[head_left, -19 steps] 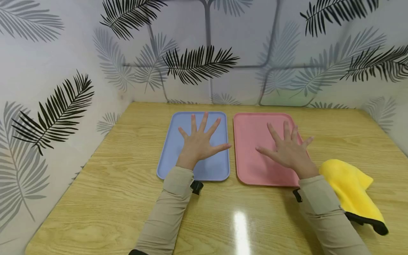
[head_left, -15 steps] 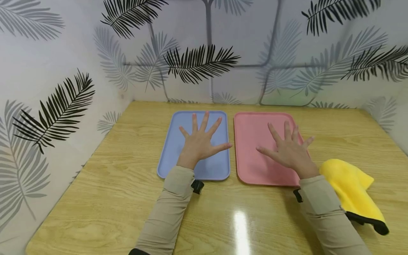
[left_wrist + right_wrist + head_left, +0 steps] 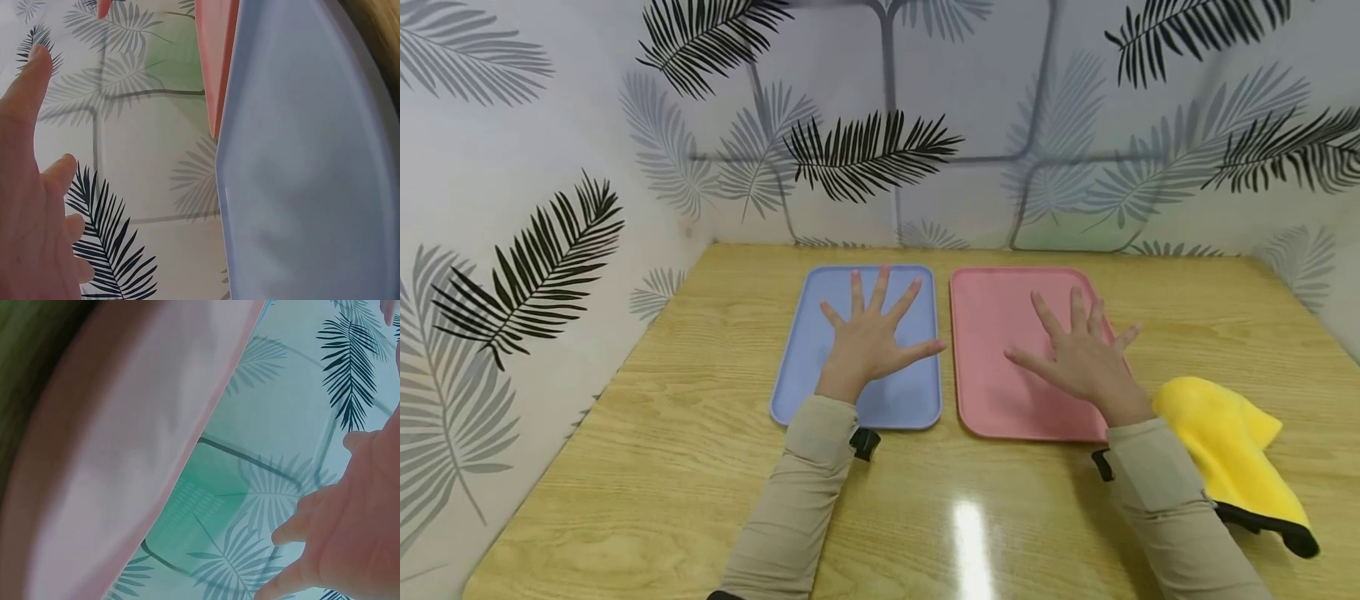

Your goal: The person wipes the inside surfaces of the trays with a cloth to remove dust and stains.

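Observation:
Over the blue tray (image 3: 797, 367) my left hand (image 3: 867, 346) hovers palm down, its fingers spread wide and holding nothing. My right hand (image 3: 1086, 358) is spread the same way above the pink tray (image 3: 1000, 408), also with nothing in it. Both wrist views show a gap between each hand and its tray: the left hand (image 3: 28, 206) stands apart from the blue surface (image 3: 306, 187), and the right hand (image 3: 350, 525) apart from the pink one (image 3: 125, 450). The two trays lie side by side, with a narrow strip of table between them.
A yellow cloth (image 3: 1213, 442) with a black edge lies crumpled on the wooden table (image 3: 647, 467), beside the right forearm. Leaf-patterned fabric (image 3: 955, 200) rises behind the table and along its left side. A light reflection shows on the tabletop at the front.

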### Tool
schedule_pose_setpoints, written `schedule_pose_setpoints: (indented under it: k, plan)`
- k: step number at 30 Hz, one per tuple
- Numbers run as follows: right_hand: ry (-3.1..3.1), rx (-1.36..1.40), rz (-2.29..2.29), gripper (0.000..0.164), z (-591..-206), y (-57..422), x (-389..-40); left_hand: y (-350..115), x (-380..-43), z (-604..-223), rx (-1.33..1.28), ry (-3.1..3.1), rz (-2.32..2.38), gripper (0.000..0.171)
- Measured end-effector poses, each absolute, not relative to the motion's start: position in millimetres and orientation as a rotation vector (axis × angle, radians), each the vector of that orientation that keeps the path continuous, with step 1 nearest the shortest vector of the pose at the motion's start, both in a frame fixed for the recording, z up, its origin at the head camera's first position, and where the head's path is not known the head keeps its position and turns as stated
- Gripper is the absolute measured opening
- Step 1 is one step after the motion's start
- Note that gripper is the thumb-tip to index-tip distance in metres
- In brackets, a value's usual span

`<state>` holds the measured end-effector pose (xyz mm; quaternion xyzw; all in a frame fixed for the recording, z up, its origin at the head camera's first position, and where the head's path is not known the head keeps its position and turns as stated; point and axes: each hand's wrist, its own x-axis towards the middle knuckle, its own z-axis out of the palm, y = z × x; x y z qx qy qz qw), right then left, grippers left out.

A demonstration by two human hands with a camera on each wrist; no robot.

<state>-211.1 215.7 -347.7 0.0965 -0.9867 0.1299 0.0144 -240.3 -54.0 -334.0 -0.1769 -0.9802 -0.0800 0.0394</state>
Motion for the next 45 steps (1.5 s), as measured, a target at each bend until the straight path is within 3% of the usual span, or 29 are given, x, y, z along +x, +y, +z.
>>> schedule_pose_setpoints:
  k: [32, 45]
  plan:
    - [-3.109, 0.317, 0.434, 0.088, -349, 220, -205, -49, -240, -342, -0.508, -3.035, -0.188, 0.085]
    - [-3.007, 0.383, 0.559, 0.078, -348, 224, -199, -48, -237, -344, -0.540, -3.028, -0.201, 0.082]
